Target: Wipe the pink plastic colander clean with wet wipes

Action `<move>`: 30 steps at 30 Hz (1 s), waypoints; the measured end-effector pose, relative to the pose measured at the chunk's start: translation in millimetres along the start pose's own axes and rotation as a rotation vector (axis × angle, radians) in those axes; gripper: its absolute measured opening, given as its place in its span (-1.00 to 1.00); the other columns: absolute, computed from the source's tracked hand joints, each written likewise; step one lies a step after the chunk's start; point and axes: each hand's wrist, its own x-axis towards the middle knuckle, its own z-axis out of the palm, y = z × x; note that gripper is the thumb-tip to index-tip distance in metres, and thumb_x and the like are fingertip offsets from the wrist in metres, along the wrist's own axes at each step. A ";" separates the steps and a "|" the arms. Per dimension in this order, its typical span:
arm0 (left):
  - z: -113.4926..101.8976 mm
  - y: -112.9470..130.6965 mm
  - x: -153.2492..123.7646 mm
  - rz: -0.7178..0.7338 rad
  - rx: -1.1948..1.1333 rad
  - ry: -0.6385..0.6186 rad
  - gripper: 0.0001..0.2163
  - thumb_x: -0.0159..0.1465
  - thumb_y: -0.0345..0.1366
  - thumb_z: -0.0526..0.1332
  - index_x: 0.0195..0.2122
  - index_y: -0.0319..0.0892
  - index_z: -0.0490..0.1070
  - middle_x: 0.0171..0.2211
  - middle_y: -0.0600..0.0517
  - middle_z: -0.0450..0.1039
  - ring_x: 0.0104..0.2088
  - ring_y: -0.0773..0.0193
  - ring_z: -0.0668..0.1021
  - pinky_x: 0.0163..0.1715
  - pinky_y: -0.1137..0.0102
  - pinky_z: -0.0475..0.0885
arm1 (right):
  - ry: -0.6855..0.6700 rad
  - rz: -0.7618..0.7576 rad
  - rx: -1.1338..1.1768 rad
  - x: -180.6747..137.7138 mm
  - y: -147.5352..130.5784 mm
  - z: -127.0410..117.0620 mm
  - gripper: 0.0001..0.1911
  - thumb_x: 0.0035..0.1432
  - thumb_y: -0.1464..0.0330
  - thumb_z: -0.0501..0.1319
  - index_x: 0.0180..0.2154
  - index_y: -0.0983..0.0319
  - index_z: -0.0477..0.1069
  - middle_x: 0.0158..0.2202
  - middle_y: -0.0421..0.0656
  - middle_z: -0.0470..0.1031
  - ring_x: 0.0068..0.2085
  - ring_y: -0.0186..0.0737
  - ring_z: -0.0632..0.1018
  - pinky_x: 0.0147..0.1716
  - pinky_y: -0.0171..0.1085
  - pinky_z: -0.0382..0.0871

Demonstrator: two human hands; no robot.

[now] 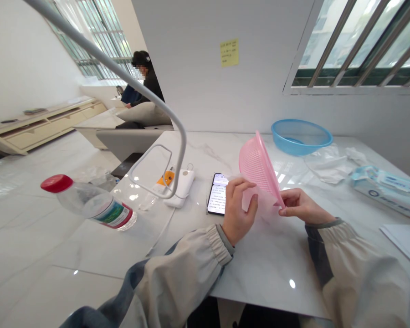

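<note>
Pink colander (258,166): I hold it tipped up on edge just above the bench (259,264), in the middle of my view. Its mesh bowl bulges toward 10 o'clock and its rim runs down toward 5 o'clock.
Left hand (237,212): it is curled around the lower part of the colander, with my fingers bent over the mesh and my thumb pressed against the bowl.
Right hand (299,205): my thumb and fingertips are pinched on the bottom of the rim, at 4 o'clock from the colander's middle.
Phone (219,193): it lies flat with its screen lit, just beside my left hand at 10 o'clock.
White box (181,187): it sits at 9 o'clock from the phone with an orange-marked piece beside it, and a bent white tube (123,73) loops down over it.
Water bottle (92,202): it has a red cap and is tilted, well apart from my hands at 9 o'clock.
Blue basin (300,135): it stands upright near the far edge, at 1 o'clock from the colander.
Clear wrapping (328,164): it is crumpled just below the basin.
Wipes pack (386,189): it lies at 3 o'clock, near the bench's right side.
Yellow note (229,52): it is stuck on the wall at 12 o'clock.
Another person (146,82): they are seated far off at 10 o'clock, by the window.
</note>
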 end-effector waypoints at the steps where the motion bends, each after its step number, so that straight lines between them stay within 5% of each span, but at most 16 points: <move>1: 0.0 -0.4 0.0 0.009 0.009 0.007 -0.75 0.46 -0.35 0.26 0.14 -0.07 0.43 0.07 -0.11 0.43 0.16 0.06 0.50 0.23 0.06 0.45 | -0.003 0.004 0.001 -0.2 -0.1 -0.2 -0.68 -0.18 0.33 0.69 -0.33 0.21 0.73 -0.43 -0.17 0.59 -0.43 -0.29 0.55 -0.42 -0.34 0.50; 14: -2.4 -2.8 0.8 0.022 -0.007 -0.137 -0.37 0.52 -0.28 0.22 0.55 0.16 0.06 0.56 -0.08 0.09 0.56 -0.02 0.20 0.52 -0.13 0.19 | -0.025 0.019 -0.046 -2.1 -0.9 -4.6 -0.66 -0.19 0.28 0.69 -0.33 0.23 0.72 -0.41 -0.13 0.61 -0.42 -0.24 0.56 -0.44 -0.32 0.49; 30: 0.8 -11.9 -3.4 -0.194 -0.179 -0.128 -0.22 0.46 -0.13 0.32 0.59 0.18 -0.08 0.64 -0.04 -0.17 0.62 -0.02 -0.01 0.56 -0.09 0.06 | -0.095 0.013 -0.081 -3.6 -3.1 -4.1 -0.72 -0.10 0.27 0.65 -0.32 0.19 0.75 -0.43 -0.17 0.57 -0.46 -0.31 0.48 -0.48 -0.35 0.40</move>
